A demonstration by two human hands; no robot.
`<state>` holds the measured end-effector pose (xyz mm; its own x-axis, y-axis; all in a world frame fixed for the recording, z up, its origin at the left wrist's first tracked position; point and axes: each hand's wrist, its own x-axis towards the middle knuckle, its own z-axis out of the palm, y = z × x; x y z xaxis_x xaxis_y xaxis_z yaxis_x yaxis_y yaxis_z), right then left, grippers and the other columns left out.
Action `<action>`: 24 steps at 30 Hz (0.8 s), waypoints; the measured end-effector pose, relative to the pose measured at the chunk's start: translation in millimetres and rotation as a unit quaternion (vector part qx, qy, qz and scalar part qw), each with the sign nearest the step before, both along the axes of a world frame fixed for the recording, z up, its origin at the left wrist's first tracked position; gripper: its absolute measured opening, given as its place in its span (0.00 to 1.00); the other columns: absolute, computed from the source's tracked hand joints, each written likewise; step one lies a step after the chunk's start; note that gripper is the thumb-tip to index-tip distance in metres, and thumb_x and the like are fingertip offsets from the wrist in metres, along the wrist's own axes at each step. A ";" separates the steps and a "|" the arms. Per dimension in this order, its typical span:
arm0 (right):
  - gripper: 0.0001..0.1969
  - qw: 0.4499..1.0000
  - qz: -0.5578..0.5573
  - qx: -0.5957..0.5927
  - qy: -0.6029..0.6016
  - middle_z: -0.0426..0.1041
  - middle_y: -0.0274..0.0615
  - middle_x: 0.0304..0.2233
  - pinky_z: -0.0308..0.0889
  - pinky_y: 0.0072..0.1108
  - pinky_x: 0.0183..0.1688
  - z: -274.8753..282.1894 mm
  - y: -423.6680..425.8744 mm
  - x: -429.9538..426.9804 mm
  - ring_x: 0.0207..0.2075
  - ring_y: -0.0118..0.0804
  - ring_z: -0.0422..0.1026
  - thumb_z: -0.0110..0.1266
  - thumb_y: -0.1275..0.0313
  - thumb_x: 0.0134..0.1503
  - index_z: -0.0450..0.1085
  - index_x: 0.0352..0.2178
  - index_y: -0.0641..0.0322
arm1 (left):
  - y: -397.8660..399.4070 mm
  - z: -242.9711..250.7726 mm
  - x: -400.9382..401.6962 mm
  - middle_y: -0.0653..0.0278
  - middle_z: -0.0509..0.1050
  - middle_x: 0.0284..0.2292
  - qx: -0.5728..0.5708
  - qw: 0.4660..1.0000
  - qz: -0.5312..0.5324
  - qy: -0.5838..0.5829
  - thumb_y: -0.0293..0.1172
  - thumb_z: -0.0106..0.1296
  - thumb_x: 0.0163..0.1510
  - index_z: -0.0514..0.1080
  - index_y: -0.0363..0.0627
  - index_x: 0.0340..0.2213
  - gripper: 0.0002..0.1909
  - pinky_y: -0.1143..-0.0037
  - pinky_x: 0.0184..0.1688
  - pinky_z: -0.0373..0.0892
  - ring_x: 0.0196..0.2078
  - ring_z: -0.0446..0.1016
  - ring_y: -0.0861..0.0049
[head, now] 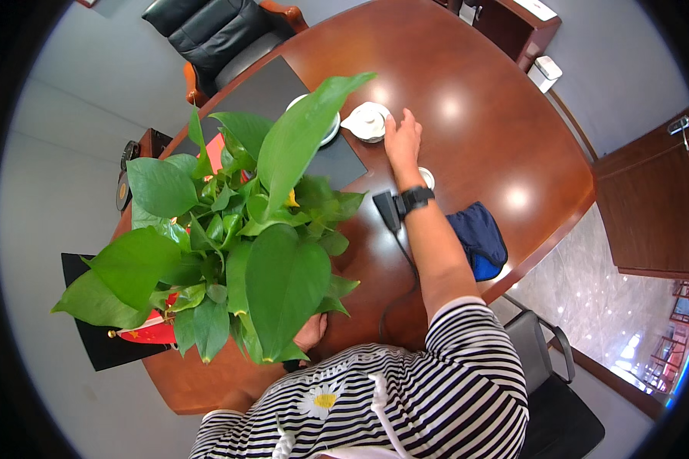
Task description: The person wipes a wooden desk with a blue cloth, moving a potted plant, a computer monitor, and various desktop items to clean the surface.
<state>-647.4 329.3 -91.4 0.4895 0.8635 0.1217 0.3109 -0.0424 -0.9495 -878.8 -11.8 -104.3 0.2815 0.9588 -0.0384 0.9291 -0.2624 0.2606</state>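
Observation:
My right hand (402, 137) reaches over the wooden table (471, 115), its thumb at the right side of a white lidded teapot (370, 120); whether it grips the pot I cannot tell. Beneath my right forearm, near the wrist, a small white round cup or dish (426, 178) shows in part. My left hand (312, 333) rests low at the table edge, mostly hidden under the leaves of a green potted plant (235, 229). Behind a large leaf, a white round dish (331, 131) is partly visible on the dark desk mat (344, 163).
A black device with a cable (386, 211) lies left of my right wrist. A folded navy cloth item (479, 241) is right of my forearm. Small red flags (152, 333) stand by the plant. Chairs (224, 34) stand across the table and at the lower right.

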 end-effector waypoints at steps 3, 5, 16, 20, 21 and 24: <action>0.18 0.989 0.078 -0.125 -0.031 0.62 0.56 0.40 0.67 0.30 0.34 -17.7 23.1 2.9 0.33 0.49 0.70 0.44 0.68 0.52 0.60 0.44 0.65 | -3.2 -0.5 -0.3 0.57 0.62 0.43 0.013 1.000 -0.001 0.012 0.30 0.50 0.42 0.64 0.50 0.43 0.22 0.62 0.46 0.57 0.43 0.61 0.58; 0.18 0.952 0.179 -0.170 0.183 0.65 0.54 0.39 0.70 0.25 0.25 -7.2 19.8 -4.4 0.24 0.42 0.73 0.42 0.73 0.52 0.58 0.46 0.65 | -5.7 0.8 -0.3 0.58 0.62 0.44 -0.001 1.000 0.013 0.000 0.29 0.50 0.41 0.64 0.50 0.42 0.22 0.63 0.46 0.57 0.44 0.60 0.58; 0.14 0.915 0.299 -0.152 0.224 0.71 0.51 0.25 0.69 0.22 0.17 3.8 -20.4 -41.4 0.16 0.36 0.72 0.36 0.80 0.49 0.62 0.39 0.71 | -5.8 -6.6 -2.2 0.58 0.62 0.45 0.007 1.000 0.015 0.014 0.29 0.50 0.40 0.64 0.49 0.42 0.23 0.64 0.47 0.57 0.44 0.60 0.58; 0.15 0.912 0.317 -0.171 0.198 0.71 0.53 0.26 0.69 0.22 0.18 -1.5 -23.8 -53.1 0.17 0.37 0.72 0.36 0.80 0.49 0.63 0.39 0.72 | -4.7 -6.2 -2.7 0.57 0.62 0.45 0.037 0.999 -0.001 -0.001 0.28 0.50 0.40 0.64 0.49 0.43 0.23 0.64 0.48 0.57 0.44 0.60 0.58; 0.15 0.910 0.316 -0.182 0.197 0.71 0.53 0.26 0.69 0.22 0.18 -3.1 -24.9 -54.2 0.17 0.37 0.72 0.36 0.80 0.49 0.63 0.39 0.72 | -4.8 -5.7 -2.3 0.57 0.62 0.45 0.037 0.999 -0.002 -0.002 0.28 0.50 0.40 0.64 0.49 0.43 0.23 0.64 0.48 0.57 0.44 0.60 0.58; 0.15 0.909 0.319 -0.165 0.213 0.71 0.53 0.27 0.68 0.22 0.17 -4.2 -27.4 -54.8 0.16 0.37 0.71 0.37 0.79 0.50 0.62 0.40 0.73 | -3.4 -5.6 -1.5 0.57 0.62 0.45 0.035 0.999 -0.004 -0.004 0.28 0.50 0.40 0.64 0.48 0.43 0.23 0.65 0.48 0.56 0.44 0.60 0.58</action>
<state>-702.2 301.9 -95.6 -0.1820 0.9431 -0.2784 -0.0214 -0.2869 -0.9577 -880.4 -15.2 -109.9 0.2883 0.9570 0.0310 0.9249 -0.2867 0.2495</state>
